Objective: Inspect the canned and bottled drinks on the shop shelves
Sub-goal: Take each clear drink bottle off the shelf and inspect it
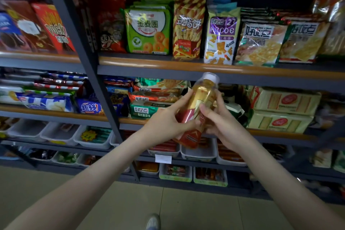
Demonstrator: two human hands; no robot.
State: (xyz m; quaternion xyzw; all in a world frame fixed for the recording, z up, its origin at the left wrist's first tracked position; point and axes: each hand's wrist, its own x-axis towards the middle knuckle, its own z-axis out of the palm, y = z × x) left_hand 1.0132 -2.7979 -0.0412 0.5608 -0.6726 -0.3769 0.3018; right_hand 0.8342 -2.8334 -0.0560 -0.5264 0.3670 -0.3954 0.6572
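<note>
I hold a plastic drink bottle (pixel 200 102) with a gold and red label and a white cap, tilted with the cap up and to the right, in front of the snack shelves. My left hand (pixel 164 125) grips its lower left side, thumb across the red part of the label. My right hand (pixel 222 125) grips its right side, fingers curled round the label. The bottom of the bottle sticks out below both hands.
Dark metal shelves (pixel 168 67) with orange edge strips carry bags and boxes of snacks and biscuits. Lower shelves hold white plastic bins (pixel 93 142) of small packets. A steel upright (pixel 89 73) stands left of my hands. Tiled floor and my shoe (pixel 153 222) are below.
</note>
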